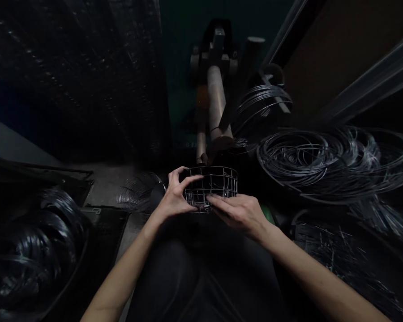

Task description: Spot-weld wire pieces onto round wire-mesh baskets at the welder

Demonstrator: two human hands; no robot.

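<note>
A round wire basket [226,181] made of thin metal rods is held up over my lap. My left hand [176,194] grips its left side, with the thumb below and the fingers over the upper rim. Against the front of the basket, my right hand [240,212] has its fingers pressed to the lower wires; whether they also pinch a small piece is too dark to make out. Just beyond the basket, the thick metal bar [216,103] of a machine points toward me, with a thinner bar [200,143] below it.
Large coils of wire [298,156] lie at the right, below a hanging wire coil [260,98]. Short cut wires [339,255] fill a dark container at lower right. More wire rings [36,246] are heaped at lower left, and a smaller bundle of rings [139,192] sits beside my left hand.
</note>
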